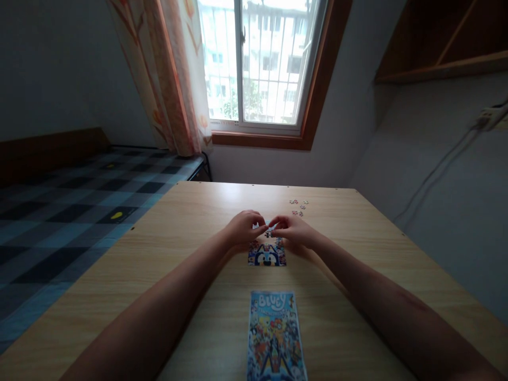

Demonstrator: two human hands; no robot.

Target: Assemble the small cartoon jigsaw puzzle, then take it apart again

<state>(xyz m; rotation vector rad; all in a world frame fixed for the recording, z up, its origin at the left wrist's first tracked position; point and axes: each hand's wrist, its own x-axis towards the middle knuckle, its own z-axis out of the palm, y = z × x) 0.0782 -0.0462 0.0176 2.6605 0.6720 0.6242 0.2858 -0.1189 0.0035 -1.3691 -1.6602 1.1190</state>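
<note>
A partly assembled jigsaw puzzle lies flat on the table, its lower part showing a blue cartoon dog's face. Above its upper part my two hands meet, fingertips nearly touching. My right hand pinches a small puzzle piece between thumb and fingers. From the other side, my left hand is closed with thumb and forefinger curled toward the same spot; whether it grips a piece too is hard to see. The hands partly hide the puzzle's top edge.
Several loose puzzle pieces lie beyond my right hand. Nearer to me is a printed "Bluey" picture sheet on the wooden table. A bed with a checked cover stands to the left, a window ahead.
</note>
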